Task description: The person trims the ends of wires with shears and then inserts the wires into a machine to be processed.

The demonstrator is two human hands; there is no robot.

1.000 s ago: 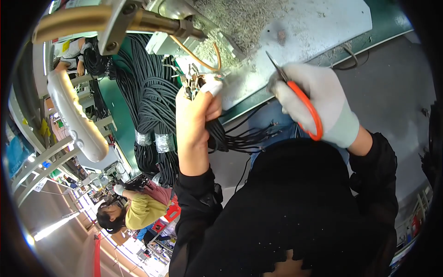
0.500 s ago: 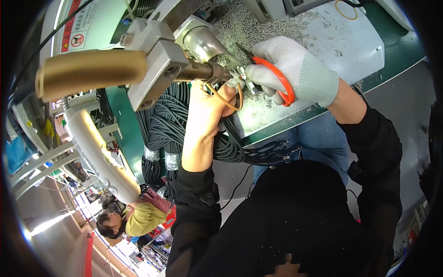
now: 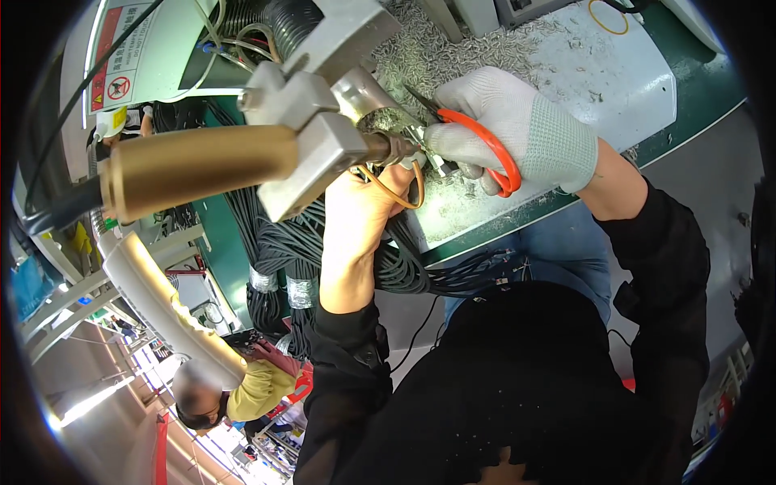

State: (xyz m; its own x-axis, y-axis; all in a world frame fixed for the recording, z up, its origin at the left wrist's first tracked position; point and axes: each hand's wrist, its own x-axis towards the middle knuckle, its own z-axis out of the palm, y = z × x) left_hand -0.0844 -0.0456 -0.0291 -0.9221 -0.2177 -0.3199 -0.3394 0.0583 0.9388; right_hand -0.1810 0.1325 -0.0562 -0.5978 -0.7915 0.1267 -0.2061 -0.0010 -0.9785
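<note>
My right hand (image 3: 517, 137) wears a white knit glove and is closed around scissors (image 3: 485, 137) with red-orange handles, dark blades pointing away to the left. Its thumb and fingertips pinch near a small metal connector (image 3: 440, 164). My left hand (image 3: 356, 202) is bare, apart from pale covers at the fingertips, and closed at the same spot; what it grips is mostly hidden. A brown cable loop (image 3: 419, 190) curves out by its fingers. Just above, the metal tip of a clamped brown-handled tool (image 3: 202, 170), resembling a soldering iron, reaches the fingertips.
Grey metal clamp blocks (image 3: 311, 166) hold the tool close over my left hand. A metal cylinder (image 3: 356, 93) stands behind. Small metal pieces (image 3: 485, 52) cover part of the white sheet (image 3: 647, 89). Bundled black cables (image 3: 299, 242) lie left; a co-worker in yellow (image 3: 263, 392) is beyond.
The clamped tool and its blocks have shifted right and down in the picture, covering more of my left fingers. Both hands stay nearly in place, still closed.
</note>
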